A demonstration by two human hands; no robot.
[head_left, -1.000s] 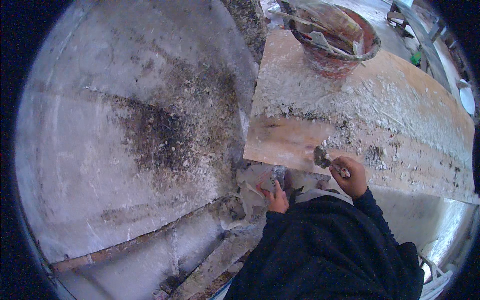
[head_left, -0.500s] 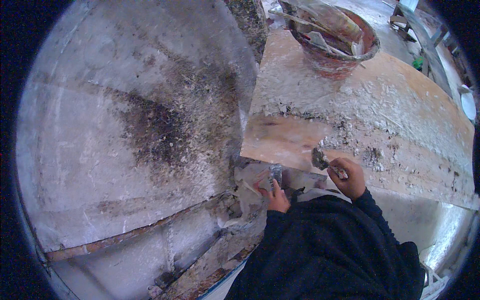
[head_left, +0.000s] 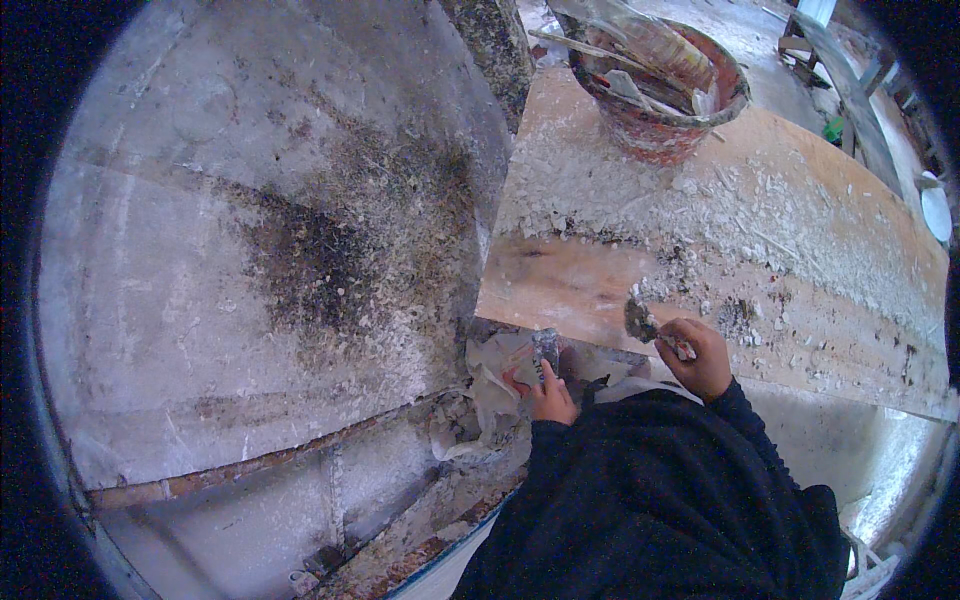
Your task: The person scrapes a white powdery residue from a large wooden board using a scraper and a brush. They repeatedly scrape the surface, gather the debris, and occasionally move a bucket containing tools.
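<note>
My right hand (head_left: 697, 358) is closed round the handle of a small trowel-like tool (head_left: 640, 318), its blunt end crusted with dark and whitish paste. That end is over the near edge of a wooden board (head_left: 570, 270). To its left, just off the board's near edge, my left hand (head_left: 554, 397) grips a small grey flat piece (head_left: 545, 344), with the index finger laid along it. Its exact kind is too small to tell. Pale crumpled sheeting (head_left: 492, 392) lies beside the left hand.
White flakes and dark crumbs (head_left: 740, 240) cover much of the board. On its far side stands a reddish, plaster-smeared bucket (head_left: 660, 140) holding sticks and scraps. A large grey, dark-stained panel (head_left: 180, 300) fills the left. Below it runs a worn ledge (head_left: 430, 540).
The small grey piece in my left hand has turned to stand more upright and shifted slightly left. My right hand keeps its grip on the tool and has hardly moved.
</note>
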